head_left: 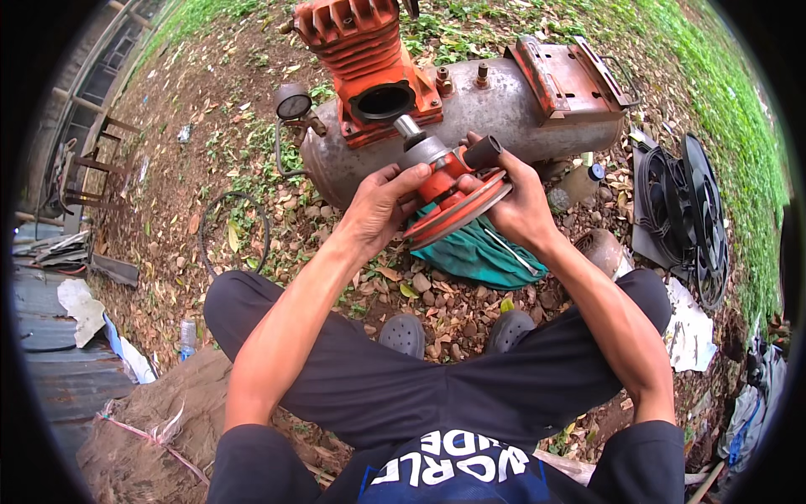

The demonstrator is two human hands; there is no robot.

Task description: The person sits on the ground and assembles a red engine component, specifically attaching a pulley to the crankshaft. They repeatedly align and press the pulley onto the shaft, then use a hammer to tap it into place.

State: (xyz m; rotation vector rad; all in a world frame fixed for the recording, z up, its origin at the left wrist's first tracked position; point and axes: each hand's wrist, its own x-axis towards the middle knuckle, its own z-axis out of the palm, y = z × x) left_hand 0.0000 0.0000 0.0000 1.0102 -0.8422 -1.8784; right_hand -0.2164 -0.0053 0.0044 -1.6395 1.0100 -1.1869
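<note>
The grey air tank [478, 101] carries an orange finned compressor block [361, 59]. Before the tank is the pulley-and-shaft assembly [443, 183], seemingly heavy, rigid, perhaps greasy: best held where your left hand [379, 204] grips its housing [428, 153] and your right hand [520, 200] its pulley [457, 217].

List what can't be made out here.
All in the head view:
Some fingertips, left hand and right hand: behind the held red-and-grey part.
Gauge reading: too small.
Red cylinder top: cut off by upper edge.
Its round opening's inside: dark.
Green cloth: partly behind the part.
</note>
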